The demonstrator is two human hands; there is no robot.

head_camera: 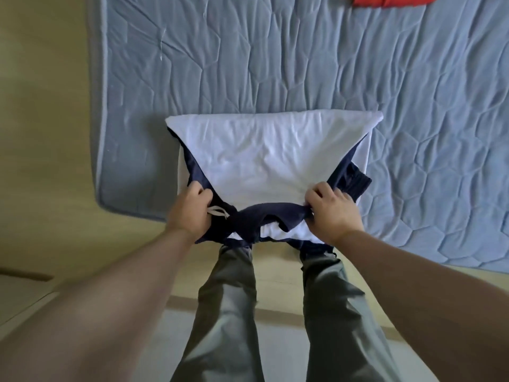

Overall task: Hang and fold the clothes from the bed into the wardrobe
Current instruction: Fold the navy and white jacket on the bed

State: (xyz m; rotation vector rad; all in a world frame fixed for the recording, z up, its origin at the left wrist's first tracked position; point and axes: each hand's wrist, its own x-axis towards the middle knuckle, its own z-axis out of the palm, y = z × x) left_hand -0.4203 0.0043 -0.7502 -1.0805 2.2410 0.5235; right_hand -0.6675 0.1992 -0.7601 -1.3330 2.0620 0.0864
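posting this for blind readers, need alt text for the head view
Seen from above, a person's left hand and right hand grip the near edge of a white and navy garment lying on a blue quilted mattress. A red cloth shows at the top edge; the person's grey trousers are below.

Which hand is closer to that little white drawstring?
Left. The left hand grips the dark fabric right beside the drawstring; the right hand grips the same edge well off to its right.
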